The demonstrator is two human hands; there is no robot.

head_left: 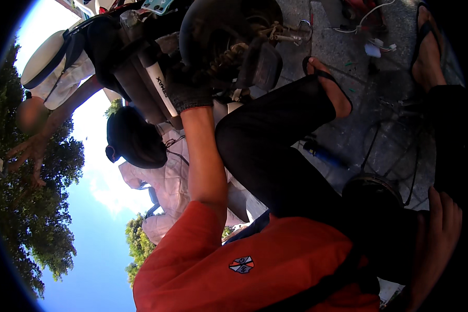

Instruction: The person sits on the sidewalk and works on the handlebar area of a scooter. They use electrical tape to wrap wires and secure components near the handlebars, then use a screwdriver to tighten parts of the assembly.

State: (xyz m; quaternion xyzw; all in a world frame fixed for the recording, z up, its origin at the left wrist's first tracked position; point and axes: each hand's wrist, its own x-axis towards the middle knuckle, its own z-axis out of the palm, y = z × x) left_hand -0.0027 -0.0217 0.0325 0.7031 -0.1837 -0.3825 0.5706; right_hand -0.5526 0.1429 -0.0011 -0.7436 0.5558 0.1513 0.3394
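Note:
My left hand (190, 96), in a black glove, reaches into the dark parts of a motorbike, beside a white tube with dark print (160, 86). Its fingers fade into shadow, so their grip cannot be made out. Above it is a dusty black wheel (208, 36) with a coil spring (229, 58) and a dark box-shaped part (268, 65). Far to the right, my bare right hand (444, 221) lies with fingers extended on dark cloth and holds nothing I can see.
A blue-handled tool (325, 155) lies on grey paving near a black round thing with a cord-like loop (374, 187). White wires with a connector (377, 48) are farther off. Another person's arm (62, 114) extends at left. A black rounded thing (135, 138) hangs beside pinkish quilted cloth (169, 192).

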